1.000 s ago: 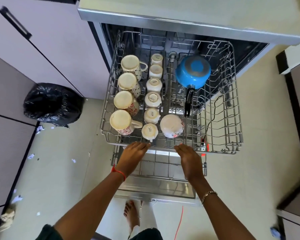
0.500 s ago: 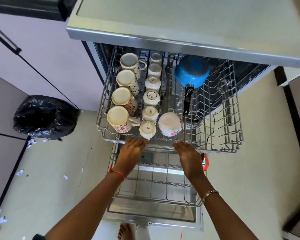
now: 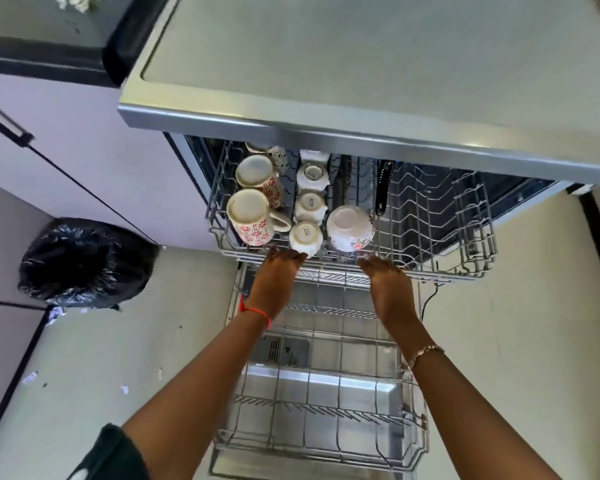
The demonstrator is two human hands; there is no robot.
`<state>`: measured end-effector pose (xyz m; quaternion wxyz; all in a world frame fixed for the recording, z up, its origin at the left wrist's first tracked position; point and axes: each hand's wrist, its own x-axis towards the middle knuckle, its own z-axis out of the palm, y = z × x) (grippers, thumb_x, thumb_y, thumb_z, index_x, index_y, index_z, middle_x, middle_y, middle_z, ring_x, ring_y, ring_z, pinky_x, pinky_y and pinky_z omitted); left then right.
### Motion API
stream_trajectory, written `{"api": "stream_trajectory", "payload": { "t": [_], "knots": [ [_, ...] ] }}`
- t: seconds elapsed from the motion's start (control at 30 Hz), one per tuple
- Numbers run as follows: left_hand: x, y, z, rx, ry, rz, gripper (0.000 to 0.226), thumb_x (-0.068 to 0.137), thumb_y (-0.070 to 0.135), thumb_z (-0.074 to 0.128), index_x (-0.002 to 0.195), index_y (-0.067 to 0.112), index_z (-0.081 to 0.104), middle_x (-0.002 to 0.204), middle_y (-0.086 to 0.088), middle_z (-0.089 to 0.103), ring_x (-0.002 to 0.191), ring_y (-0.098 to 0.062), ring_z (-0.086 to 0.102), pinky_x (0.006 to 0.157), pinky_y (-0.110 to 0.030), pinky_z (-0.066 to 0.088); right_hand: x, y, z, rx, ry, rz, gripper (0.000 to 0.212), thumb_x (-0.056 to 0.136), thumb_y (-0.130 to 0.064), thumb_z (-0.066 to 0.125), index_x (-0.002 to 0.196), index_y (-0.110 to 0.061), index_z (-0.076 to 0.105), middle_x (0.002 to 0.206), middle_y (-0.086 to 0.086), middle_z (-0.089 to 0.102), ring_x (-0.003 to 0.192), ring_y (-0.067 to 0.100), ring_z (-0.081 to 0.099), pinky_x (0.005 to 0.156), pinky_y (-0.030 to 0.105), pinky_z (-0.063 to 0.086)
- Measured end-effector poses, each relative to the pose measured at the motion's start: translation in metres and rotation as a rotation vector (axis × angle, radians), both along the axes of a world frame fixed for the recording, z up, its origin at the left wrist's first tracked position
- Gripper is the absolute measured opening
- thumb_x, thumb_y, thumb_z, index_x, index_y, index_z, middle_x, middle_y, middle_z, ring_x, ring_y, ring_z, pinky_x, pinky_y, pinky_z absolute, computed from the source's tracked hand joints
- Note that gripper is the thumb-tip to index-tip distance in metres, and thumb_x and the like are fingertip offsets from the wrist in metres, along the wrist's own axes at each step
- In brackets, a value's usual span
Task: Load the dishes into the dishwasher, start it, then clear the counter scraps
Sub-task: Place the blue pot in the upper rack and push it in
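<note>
Sliding further inside than before, the grey wire upper rack (image 3: 447,276) is carrying upturned white floral ceramic mugs (image 3: 250,216) just beyond the left hand (image 3: 278,271) and right hand (image 3: 387,282), which, straight-fingered, are pressing its front rim; shoving hard is risking chipped mugs.

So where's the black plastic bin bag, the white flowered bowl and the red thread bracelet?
Black plastic bin bag (image 3: 84,261), head view, its crinkled top.
White flowered bowl (image 3: 347,221), head view, its upturned base.
Red thread bracelet (image 3: 257,310), head view, strand on left wrist.

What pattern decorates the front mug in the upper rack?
The front mug has red floral motifs on cream; head view.
</note>
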<state>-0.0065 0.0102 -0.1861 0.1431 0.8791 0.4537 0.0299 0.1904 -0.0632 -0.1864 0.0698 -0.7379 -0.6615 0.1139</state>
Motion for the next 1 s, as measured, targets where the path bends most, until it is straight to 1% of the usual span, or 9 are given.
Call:
{"api": "stream_trajectory", "payload": {
  "t": [0.17, 0.27, 0.4, 0.53, 0.67, 0.8, 0.9, 0.93, 1.0],
  "knots": [
    [0.017, 0.054, 0.004, -0.043, -0.038, 0.071, 0.049, 0.095, -0.003, 0.033, 0.138, 0.014, 0.046, 0.139, -0.009, 0.050, 0.129, -0.020, 0.044, 0.111, -0.027, 0.025, 0.012, 0.049, 0.000, 0.034, -0.031, -0.020, 0.048, 0.086, 0.009, 0.045, 0.130, -0.011, 0.054, 0.129, 0.011, 0.058, 0.115, 0.029, 0.055, 0.098, 0.036, 0.045],
    [0.030, 0.076, 0.006, -0.062, -0.063, 0.093, 0.044, 0.097, -0.001, 0.034, 0.136, 0.011, 0.049, 0.136, -0.012, 0.052, 0.126, -0.022, 0.048, 0.108, -0.029, 0.031, 0.022, 0.074, 0.000, 0.068, -0.027, -0.047, 0.047, 0.085, 0.011, 0.047, 0.125, -0.009, 0.058, 0.124, 0.012, 0.061, 0.111, 0.030, 0.058, 0.095, 0.035, 0.045],
    [0.041, 0.092, 0.001, -0.055, -0.080, 0.107, 0.037, 0.100, 0.004, 0.037, 0.132, 0.010, 0.054, 0.133, -0.012, 0.056, 0.124, -0.023, 0.050, 0.106, -0.030, 0.037, 0.034, 0.095, -0.001, 0.023, -0.053, -0.032, 0.053, 0.084, 0.012, 0.049, 0.132, -0.012, 0.052, 0.134, 0.009, 0.055, 0.119, 0.027, 0.053, 0.101, 0.031, 0.040],
    [0.043, 0.089, -0.005, 0.003, -0.117, 0.094, 0.034, 0.098, 0.001, 0.040, 0.126, 0.008, 0.058, 0.128, -0.014, 0.058, 0.123, -0.024, 0.048, 0.107, -0.027, 0.035, 0.038, 0.094, -0.003, 0.019, -0.064, -0.007, 0.053, 0.087, 0.011, 0.046, 0.135, -0.012, 0.048, 0.139, 0.007, 0.049, 0.125, 0.026, 0.046, 0.104, 0.030, 0.038],
    [0.043, 0.087, -0.008, 0.026, -0.090, 0.079, 0.036, 0.098, 0.000, 0.039, 0.130, 0.008, 0.053, 0.129, -0.013, 0.057, 0.126, -0.024, 0.044, 0.109, -0.025, 0.028, 0.038, 0.092, -0.003, 0.044, -0.036, -0.017, 0.053, 0.087, 0.014, 0.043, 0.133, -0.010, 0.049, 0.137, 0.008, 0.050, 0.126, 0.026, 0.045, 0.105, 0.030, 0.037],
    [0.039, 0.085, -0.008, 0.072, 0.020, 0.007, 0.045, 0.098, 0.001, 0.035, 0.142, 0.010, 0.038, 0.140, -0.012, 0.045, 0.136, -0.025, 0.031, 0.117, -0.031, 0.016, 0.034, 0.093, -0.002, 0.022, -0.016, -0.052, 0.051, 0.089, 0.012, 0.044, 0.134, -0.010, 0.048, 0.136, 0.009, 0.051, 0.125, 0.025, 0.044, 0.104, 0.031, 0.038],
    [0.028, 0.074, -0.010, 0.081, 0.086, -0.041, 0.053, 0.102, 0.016, 0.036, 0.150, 0.009, 0.016, 0.154, -0.014, 0.023, 0.144, -0.027, 0.015, 0.120, -0.037, 0.008, 0.033, 0.092, 0.000, 0.005, 0.004, -0.035, 0.048, 0.091, 0.008, 0.045, 0.136, -0.006, 0.044, 0.138, 0.014, 0.049, 0.130, 0.028, 0.040, 0.111, 0.034, 0.031],
    [0.023, 0.069, -0.010, 0.079, 0.104, -0.055, 0.056, 0.103, 0.020, 0.035, 0.151, 0.009, 0.009, 0.157, -0.013, 0.013, 0.146, -0.027, 0.007, 0.120, -0.038, 0.005, 0.033, 0.090, -0.001, -0.004, -0.008, -0.010, 0.049, 0.092, 0.007, 0.044, 0.139, -0.005, 0.040, 0.143, 0.015, 0.042, 0.135, 0.028, 0.033, 0.115, 0.036, 0.025],
    [0.014, 0.058, -0.009, 0.064, 0.108, -0.075, 0.060, 0.103, 0.023, 0.034, 0.151, 0.010, 0.001, 0.159, -0.013, -0.001, 0.147, -0.027, -0.004, 0.120, -0.038, 0.000, 0.034, 0.081, -0.001, -0.035, -0.047, 0.035, 0.056, 0.095, 0.006, 0.040, 0.146, -0.007, 0.022, 0.155, 0.011, 0.020, 0.145, 0.025, 0.013, 0.118, 0.036, 0.012]
  ]
}}
